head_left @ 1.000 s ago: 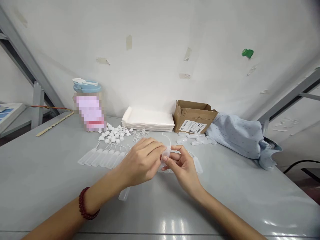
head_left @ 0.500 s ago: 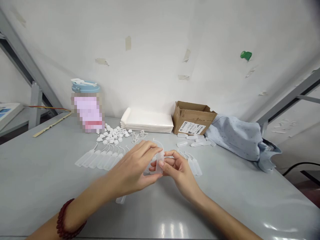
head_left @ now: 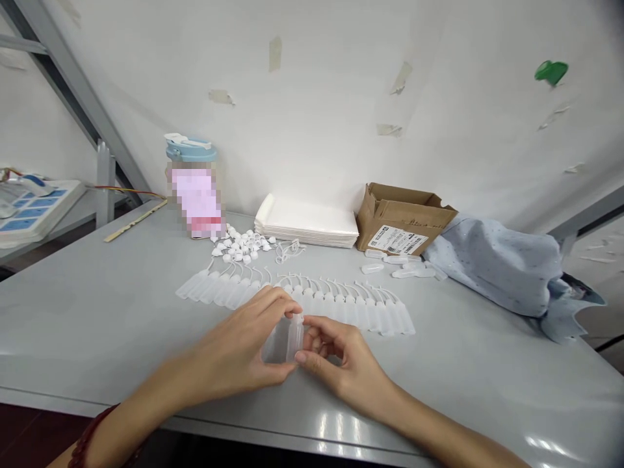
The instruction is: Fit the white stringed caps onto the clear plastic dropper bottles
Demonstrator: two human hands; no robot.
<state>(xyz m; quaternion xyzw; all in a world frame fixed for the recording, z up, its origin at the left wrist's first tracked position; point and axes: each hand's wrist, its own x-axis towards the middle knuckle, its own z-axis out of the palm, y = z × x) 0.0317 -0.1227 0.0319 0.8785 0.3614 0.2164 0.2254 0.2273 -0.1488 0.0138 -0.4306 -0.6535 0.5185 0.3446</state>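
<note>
Both my hands meet over the grey table [head_left: 97, 325] near its front edge. My left hand [head_left: 244, 351] and my right hand [head_left: 341, 364] pinch a small clear plastic vial [head_left: 287, 338] between their fingertips. Just beyond the hands lies a long row of similar clear vials with thin tethered caps [head_left: 341, 305], side by side. A heap of small white caps [head_left: 241, 247] lies farther back.
A blue-lidded bottle [head_left: 192, 185] stands at the back left. A stack of white sheets [head_left: 307, 224], an open cardboard box [head_left: 402, 218] with several loose vials [head_left: 400, 266] and a light blue cloth [head_left: 507, 266] lie along the wall. A wooden stick [head_left: 134, 221] lies at far left.
Both hands have drawn back toward the table's front edge with the vial. The view has shifted, so the full row of vials now shows beyond the hands.
</note>
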